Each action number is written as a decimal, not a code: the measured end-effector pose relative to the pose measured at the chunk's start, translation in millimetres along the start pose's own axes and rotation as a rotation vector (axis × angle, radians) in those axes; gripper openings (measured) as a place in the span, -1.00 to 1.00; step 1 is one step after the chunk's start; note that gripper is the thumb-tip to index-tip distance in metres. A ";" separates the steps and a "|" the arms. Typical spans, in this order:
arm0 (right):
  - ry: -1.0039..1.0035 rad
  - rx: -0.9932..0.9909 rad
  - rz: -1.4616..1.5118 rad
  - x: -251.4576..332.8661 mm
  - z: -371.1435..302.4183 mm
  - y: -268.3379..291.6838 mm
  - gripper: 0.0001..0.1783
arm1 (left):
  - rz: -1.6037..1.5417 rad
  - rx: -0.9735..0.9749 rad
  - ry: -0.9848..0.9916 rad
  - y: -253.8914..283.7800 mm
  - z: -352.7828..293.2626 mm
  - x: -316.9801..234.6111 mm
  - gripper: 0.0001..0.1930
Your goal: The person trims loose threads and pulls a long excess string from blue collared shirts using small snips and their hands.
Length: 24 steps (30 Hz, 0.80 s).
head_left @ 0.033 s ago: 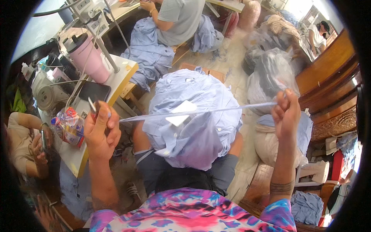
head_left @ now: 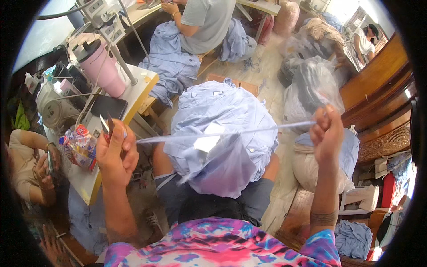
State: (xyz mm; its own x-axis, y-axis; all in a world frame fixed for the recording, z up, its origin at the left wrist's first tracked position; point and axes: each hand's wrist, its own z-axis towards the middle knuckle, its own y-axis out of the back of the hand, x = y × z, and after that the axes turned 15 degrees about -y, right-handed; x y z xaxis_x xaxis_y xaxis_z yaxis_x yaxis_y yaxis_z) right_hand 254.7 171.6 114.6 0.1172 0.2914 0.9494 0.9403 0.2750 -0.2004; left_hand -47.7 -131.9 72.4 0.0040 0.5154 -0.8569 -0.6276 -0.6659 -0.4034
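A light blue garment (head_left: 224, 164) hangs between my hands, its upper edge stretched into a taut, narrow strip above my lap. My left hand (head_left: 116, 151) is closed on the strip's left end and also holds small thread snips (head_left: 106, 125), blades pointing up. My right hand (head_left: 327, 135) pinches the strip's other end with the fingers curled. Behind the strip, a white rectangular piece (head_left: 208, 138) shows against the cloth. A large heap of light blue shirts (head_left: 222, 104) rests over my knees; where the held garment ends and the heap begins is unclear.
At left, a table (head_left: 147, 80) bears a pink tumbler (head_left: 101, 69), a dark phone (head_left: 108, 108) and a snack packet (head_left: 80, 144). A person holding a phone (head_left: 50, 161) is beyond it. Another person (head_left: 207, 26) sits ahead among blue garments. Plastic bags (head_left: 311, 86) and wooden furniture (head_left: 378, 89) stand at right.
My right hand has dropped slightly, with its end of the strip. The hanging cloth and white piece have shifted a little. Both hands keep their hold.
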 end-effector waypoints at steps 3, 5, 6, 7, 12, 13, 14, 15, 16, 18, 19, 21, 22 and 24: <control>-0.038 0.192 -0.034 -25.7 -16.4 -17.8 -0.69 | -0.026 0.030 0.023 -25.5 -16.0 1.3 -0.75; 0.181 -0.029 -0.119 -11.1 10.9 7.3 -0.72 | 0.028 -0.118 -0.064 2.9 -11.0 -11.3 -0.77; 0.181 -0.107 -0.044 -6.9 33.8 30.5 -0.73 | 0.030 -0.157 -0.102 16.5 -6.5 -14.5 -0.77; 0.181 -0.167 0.034 -1.4 43.2 28.9 -0.74 | 0.038 -0.207 -0.150 21.2 -4.2 -16.6 -0.78; 0.135 -0.191 0.083 -13.2 48.9 36.6 -0.74 | -0.007 -0.315 -0.216 33.5 6.4 -15.8 -0.82; 0.154 -0.192 0.108 -2.3 65.3 67.6 -0.74 | 0.019 -0.314 -0.228 30.6 5.6 -20.7 -0.82; 0.170 -0.194 0.120 7.5 70.9 77.1 -0.74 | 0.042 -0.321 -0.230 29.0 -2.3 -21.1 -0.82; 0.180 -0.185 0.102 8.2 75.0 79.4 -0.74 | 0.064 -0.327 -0.232 27.4 -5.6 -18.5 -0.82; 0.170 -0.170 0.092 1.0 72.6 66.1 -0.73 | 0.077 -0.314 -0.246 38.0 -1.8 -19.6 -0.81; 0.118 -0.195 0.106 -6.7 71.9 70.2 -0.71 | 0.152 -0.346 -0.195 46.5 -10.0 -17.2 -0.80; 0.097 -0.198 0.069 -11.2 74.4 78.9 -0.71 | 0.185 -0.356 -0.179 51.3 -13.4 -16.7 -0.79; 0.035 -0.226 -0.027 -32.9 74.5 101.5 -0.71 | 0.287 -0.236 -0.020 66.4 -31.8 -8.0 -0.80; -0.084 -0.223 -0.110 -52.2 73.2 108.0 -0.77 | 0.364 -0.196 0.081 78.4 -42.3 -0.7 -0.81; -0.277 -0.058 -0.315 -97.7 52.6 108.7 -0.83 | 0.580 -0.042 0.298 89.4 -58.3 18.7 -0.82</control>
State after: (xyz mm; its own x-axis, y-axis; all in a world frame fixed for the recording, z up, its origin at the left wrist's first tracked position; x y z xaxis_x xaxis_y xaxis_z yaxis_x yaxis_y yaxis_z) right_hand 328.7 221.2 -12.7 -0.2619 0.4385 0.8597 0.9339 0.3400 0.1110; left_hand -58.3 -213.2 1.6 -0.1062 -0.1013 -0.9892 -0.5621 -0.8144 0.1438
